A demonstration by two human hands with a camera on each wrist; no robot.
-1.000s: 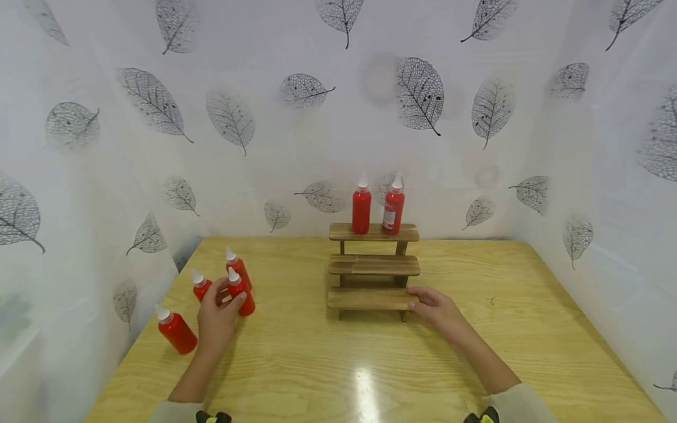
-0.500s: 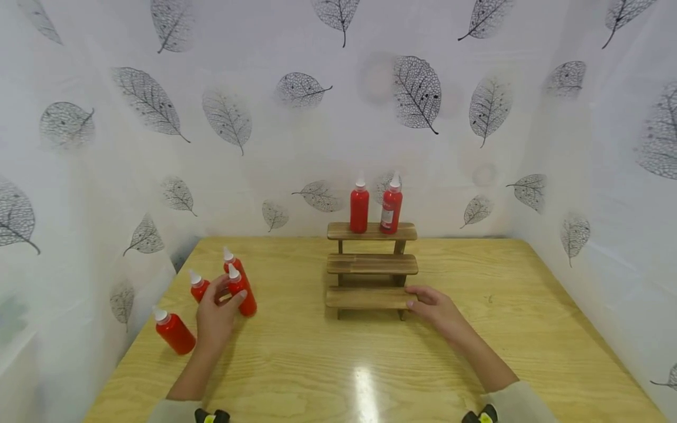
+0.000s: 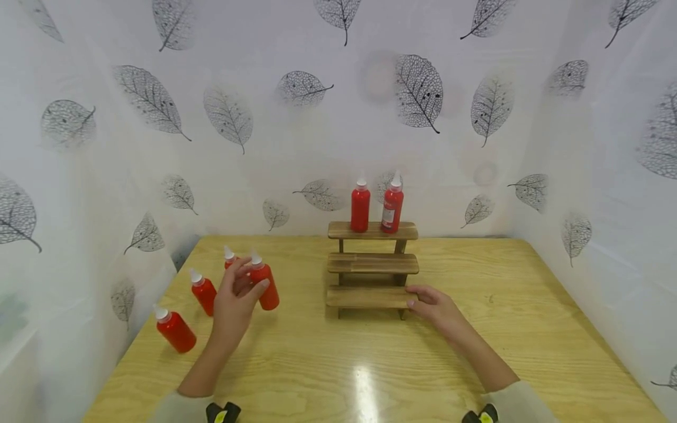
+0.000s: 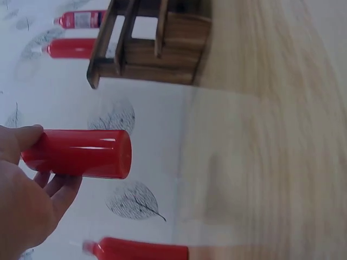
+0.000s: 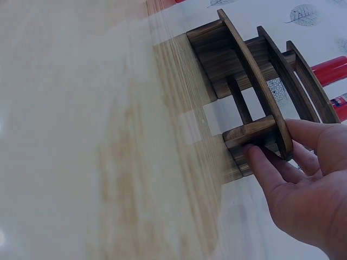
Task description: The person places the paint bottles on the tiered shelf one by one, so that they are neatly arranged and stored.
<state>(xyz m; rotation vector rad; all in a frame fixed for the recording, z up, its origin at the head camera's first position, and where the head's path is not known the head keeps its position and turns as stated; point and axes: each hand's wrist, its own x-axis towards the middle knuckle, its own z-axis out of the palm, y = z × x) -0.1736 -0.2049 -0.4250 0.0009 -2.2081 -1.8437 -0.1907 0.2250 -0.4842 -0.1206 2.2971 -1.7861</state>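
My left hand [image 3: 233, 308] pinches a red squeeze bottle [image 3: 268, 289] with a white pointed cap, its thumb on one side and fingers on the other. In the left wrist view this bottle [image 4: 87, 153] is off the table, its base in plain sight and its cap out of view. At the centre back stands a three-step wooden display rack [image 3: 372, 298]. My right hand [image 3: 436, 312] holds the right end of its lowest step. From the right wrist view, the thumb and fingers of that hand [image 5: 303, 187] lie on opposite faces of the step.
Two red bottles stand upright on the rack's top step, one plain [image 3: 360, 208] and one labelled [image 3: 392, 210]. On the table's left side are three more: a front bottle [image 3: 176, 333], a middle bottle [image 3: 204, 295] and a back bottle [image 3: 230, 257] partly hidden by my hand.
My left hand has lifted the bottle from the group on the left and carried it to the right, uncovering more of the middle bottle. The right hand stays on the rack.
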